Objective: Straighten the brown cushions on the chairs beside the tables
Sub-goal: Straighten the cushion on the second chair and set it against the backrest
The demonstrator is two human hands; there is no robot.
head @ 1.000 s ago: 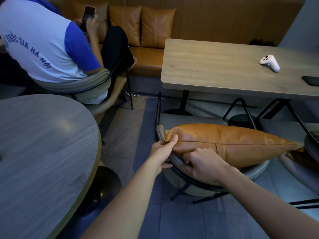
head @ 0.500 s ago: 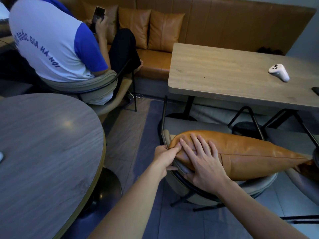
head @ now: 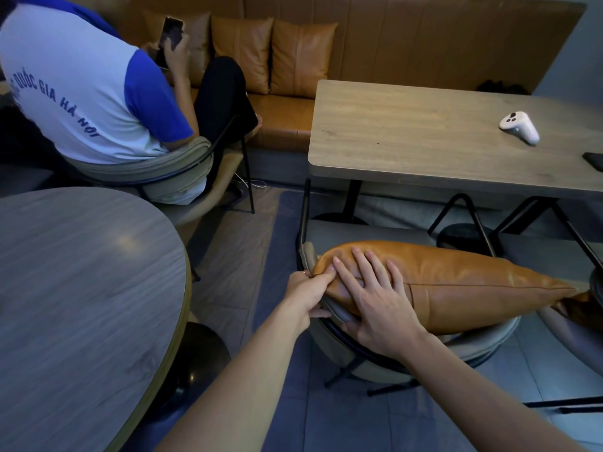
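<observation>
A brown leather cushion (head: 456, 282) stands on edge along the curved backrest of a grey chair (head: 332, 337) in front of the rectangular table. My left hand (head: 308, 296) pinches the cushion's left corner between thumb and fingers. My right hand (head: 375, 298) lies flat with spread fingers on the cushion's left part, pressing it against the backrest. A second brown cushion (head: 580, 306) peeks in at the right edge on a neighbouring chair.
A rectangular wooden table (head: 424, 141) carries a white controller (head: 518, 127) and a dark phone (head: 595, 159). A round table (head: 81, 305) is at my left. A seated person (head: 81, 83) holding a phone occupies another chair. A brown bench with several cushions (head: 270, 53) runs along the wall.
My right hand opened from a grip under the cushion's lower edge and now lies flat on top of it. My left hand kept its pinch on the corner.
</observation>
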